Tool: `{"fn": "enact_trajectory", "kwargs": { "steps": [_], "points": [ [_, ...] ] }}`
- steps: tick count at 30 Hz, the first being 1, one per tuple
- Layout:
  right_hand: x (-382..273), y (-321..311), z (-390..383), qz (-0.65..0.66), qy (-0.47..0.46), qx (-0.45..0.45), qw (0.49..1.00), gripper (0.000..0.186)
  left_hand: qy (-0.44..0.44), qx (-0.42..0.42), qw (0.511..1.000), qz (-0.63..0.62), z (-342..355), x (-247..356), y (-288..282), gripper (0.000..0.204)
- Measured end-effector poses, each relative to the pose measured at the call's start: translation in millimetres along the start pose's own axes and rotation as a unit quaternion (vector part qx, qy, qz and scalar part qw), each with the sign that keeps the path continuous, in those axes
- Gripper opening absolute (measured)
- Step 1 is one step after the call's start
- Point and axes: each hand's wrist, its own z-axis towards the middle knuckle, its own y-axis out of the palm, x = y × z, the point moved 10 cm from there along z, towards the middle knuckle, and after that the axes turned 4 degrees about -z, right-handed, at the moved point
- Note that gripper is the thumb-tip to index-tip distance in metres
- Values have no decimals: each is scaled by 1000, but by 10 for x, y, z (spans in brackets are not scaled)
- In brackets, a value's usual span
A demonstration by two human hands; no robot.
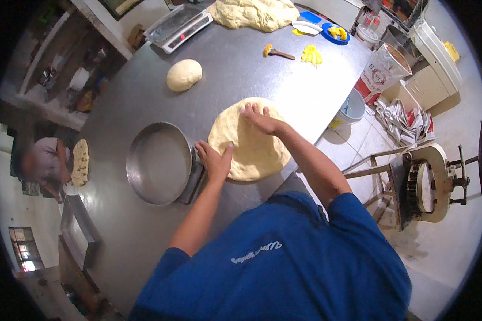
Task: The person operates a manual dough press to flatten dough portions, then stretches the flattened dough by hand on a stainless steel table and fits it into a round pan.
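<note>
A flattened round of pale dough (pixel 254 152) lies on the metal table in front of me. My right hand (pixel 261 119) rests flat on its upper part, fingers stretched out. At the dough's left edge is my left hand (pixel 215 159), its thumb on the dough and its fingers spread toward the pan. A round metal pan (pixel 159 163) sits just left of that hand, its bottom bare. Farther off, a smooth dough ball (pixel 184 75) rests on the table.
At the far edge are a scale (pixel 179 27) and a large dough mass (pixel 254 13). A brush (pixel 278 52), yellow fat (pixel 311 55) and a blue dish (pixel 335 33) lie far right. A person (pixel 43 160) works at left beside shaped dough (pixel 80 163). A hand-cranked machine (pixel 431 182) stands right.
</note>
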Motion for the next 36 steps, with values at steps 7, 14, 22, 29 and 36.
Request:
{"fn": "enact_trajectory", "kwargs": {
  "steps": [7,14,22,29,36],
  "points": [
    [331,-414,-294,151,20,-43,987,92,22,-16,992,126,331,476,176,106],
    [586,56,-1045,534,80,-10,841,87,-208,-160,920,-291,241,569,263,51],
    [642,-103,-1311,682,99,58,722,79,180,-471,823,-260,-1313,3018,411,69],
    [939,-457,-1453,608,90,138,777,76,-52,172,952,249,-164,-518,-2019,82],
    [744,-1137,-1332,333,69,293,894,73,-197,165,963,-84,-1097,-2516,-2179,84]
  ]
}}
